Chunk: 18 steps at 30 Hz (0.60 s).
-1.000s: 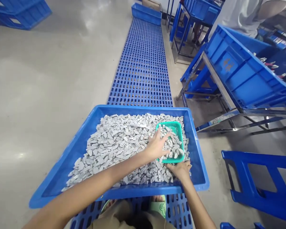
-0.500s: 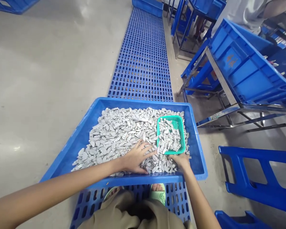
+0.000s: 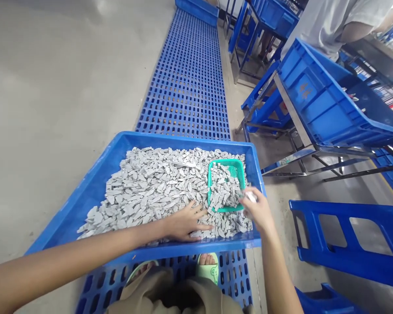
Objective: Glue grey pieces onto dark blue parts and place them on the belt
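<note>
A large blue tray (image 3: 183,249) holds many small whitish-grey flat pieces (image 3: 150,183); their exact kind is not clear. A green mesh basket (image 3: 210,179) sits on top of them at the right, partly filled with the same pieces. My left hand (image 3: 185,223) lies with spread fingers on the pieces, left of the basket's near corner. At the basket's right near corner, my right hand (image 3: 258,209) is raised with curled fingers around a few pale pieces (image 3: 250,196).
Blue slatted matting (image 3: 190,78) runs under the tray and away along the floor. To the right stand a blue crate (image 3: 314,96) on a metal frame and a blue plastic stool (image 3: 347,240). A person in a white shirt (image 3: 327,26) is at the upper right.
My right hand has risen from the pieces below the basket to its right side, now with pale pieces in it. My left hand has flattened onto the pieces. The whole view has shifted slightly.
</note>
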### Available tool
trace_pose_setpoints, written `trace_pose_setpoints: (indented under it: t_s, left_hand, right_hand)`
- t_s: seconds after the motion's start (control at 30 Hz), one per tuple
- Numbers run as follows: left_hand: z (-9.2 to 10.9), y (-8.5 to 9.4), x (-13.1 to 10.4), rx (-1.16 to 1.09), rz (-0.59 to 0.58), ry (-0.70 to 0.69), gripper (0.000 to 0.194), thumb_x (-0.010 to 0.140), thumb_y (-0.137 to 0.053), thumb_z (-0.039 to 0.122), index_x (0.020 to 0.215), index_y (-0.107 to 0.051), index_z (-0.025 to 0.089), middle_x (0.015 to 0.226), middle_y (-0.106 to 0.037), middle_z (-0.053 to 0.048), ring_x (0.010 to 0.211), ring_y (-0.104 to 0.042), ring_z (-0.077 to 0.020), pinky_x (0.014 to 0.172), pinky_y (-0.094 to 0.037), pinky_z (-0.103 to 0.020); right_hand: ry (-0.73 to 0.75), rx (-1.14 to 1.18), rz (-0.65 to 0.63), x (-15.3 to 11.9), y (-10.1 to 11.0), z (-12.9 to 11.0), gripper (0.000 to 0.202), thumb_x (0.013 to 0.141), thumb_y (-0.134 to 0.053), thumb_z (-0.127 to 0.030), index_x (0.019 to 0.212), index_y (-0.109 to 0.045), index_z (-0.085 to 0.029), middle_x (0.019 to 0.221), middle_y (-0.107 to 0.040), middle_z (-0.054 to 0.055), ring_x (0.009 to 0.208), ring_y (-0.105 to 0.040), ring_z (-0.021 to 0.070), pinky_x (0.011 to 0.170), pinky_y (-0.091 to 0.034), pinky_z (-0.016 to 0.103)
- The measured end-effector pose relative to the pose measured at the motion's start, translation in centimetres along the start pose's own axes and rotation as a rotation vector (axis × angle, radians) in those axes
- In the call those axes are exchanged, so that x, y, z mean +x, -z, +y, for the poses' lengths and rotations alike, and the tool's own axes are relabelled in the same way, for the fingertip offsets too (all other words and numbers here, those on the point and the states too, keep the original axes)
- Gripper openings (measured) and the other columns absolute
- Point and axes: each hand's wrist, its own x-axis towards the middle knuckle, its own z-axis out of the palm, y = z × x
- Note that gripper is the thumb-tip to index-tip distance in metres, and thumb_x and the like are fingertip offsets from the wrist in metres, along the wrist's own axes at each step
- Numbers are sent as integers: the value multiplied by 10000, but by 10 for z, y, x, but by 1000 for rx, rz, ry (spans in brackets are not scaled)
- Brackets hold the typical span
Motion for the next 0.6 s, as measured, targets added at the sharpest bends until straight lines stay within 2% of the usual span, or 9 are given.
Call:
trace_pose_setpoints:
  t_s: [0.07, 0.17, 0.23, 0.27, 0.33, 0.4, 0.47, 0.5, 0.6]
  left_hand:
    - [-1, 0, 4, -2, -22, -18, 474, 927, -553, 525, 1353, -622, 330, 1125, -655, -156, 961, -594, -325, 908, -451, -518]
    - [-2, 1, 6, -118, 10, 99, 405, 851, -698, 403, 1221, -687, 238, 1047, -679, -135, 958, -611, -300, 873, -484, -435]
    - [-2, 6, 8, -217, 71, 249, 226, 881, -664, 344, 1050, -718, 204, 966, -690, -104, 886, -629, -253, 768, -499, -350]
    - [-3, 10, 10, -255, 108, 324, 194, 936, -583, 327, 983, -713, 191, 922, -688, -87, 821, -630, -221, 704, -491, -314]
    - [-6, 24, 24, -294, 185, 447, 362, 1032, -355, 289, 955, -689, 170, 880, -679, -66, 729, -618, -176, 625, -472, -279]
    - [-10, 43, 50, -324, 283, 545, 485, 1065, -200, 283, 1062, -671, 165, 982, -681, -72, 813, -640, -169, 689, -505, -284]
    - [-12, 63, 85, -346, 341, 557, 492, 1076, -199, 336, 1231, -643, 191, 1226, -637, -98, 1090, -622, -209, 909, -520, -353]
    - [-13, 71, 101, -361, 307, 522, 448, 1069, -284, 385, 1293, -634, 219, 1367, -571, -112, 1245, -556, -267, 1015, -485, -437]
    - [-12, 82, 122, -367, 59, 370, 494, 979, -523, 517, 1441, -542, 342, 1668, -224, -88, 1491, -229, -462, 1127, -283, -707]
  right_hand:
    - [76, -69, 47, 21, -15, -21, 492, 706, -686, -422, 1138, -662, -188, 1053, -658, 88, 886, -661, 245, 749, -570, 346]
    - [157, -172, 91, 23, -22, -27, 608, 744, -696, -422, 1293, -615, -173, 1398, -497, 178, 1292, -506, 346, 1053, -467, 442]
    - [172, -230, 70, 0, -14, -11, 549, 850, -583, -452, 1330, -596, -185, 1460, -442, 175, 1337, -477, 328, 1059, -471, 422]
    - [161, -262, 43, -14, -10, 0, 503, 899, -507, -451, 1316, -607, -188, 1432, -475, 170, 1304, -514, 307, 1025, -500, 400]
    - [99, -345, -48, -41, -7, 22, 431, 944, -413, -417, 1181, -677, -173, 1272, -604, 173, 1170, -617, 288, 984, -525, 374]
    - [-8, -449, -134, -57, -16, 37, 456, 942, -432, -430, 1172, -674, -119, 1225, -645, 216, 1166, -635, 329, 1025, -496, 417]
    - [-127, -547, -193, -57, -38, 43, 641, 894, -540, -521, 1322, -571, -44, 1382, -548, 299, 1296, -550, 414, 1067, -444, 514]
    - [-179, -585, -215, -53, -51, 42, 801, 837, -620, -575, 1398, -491, -18, 1471, -447, 340, 1356, -483, 455, 1063, -430, 559]
    - [-292, -655, -262, -35, -85, 35, 1163, 586, -850, -594, 1456, -386, 23, 1565, -193, 423, 1411, -360, 544, 1000, -450, 611]
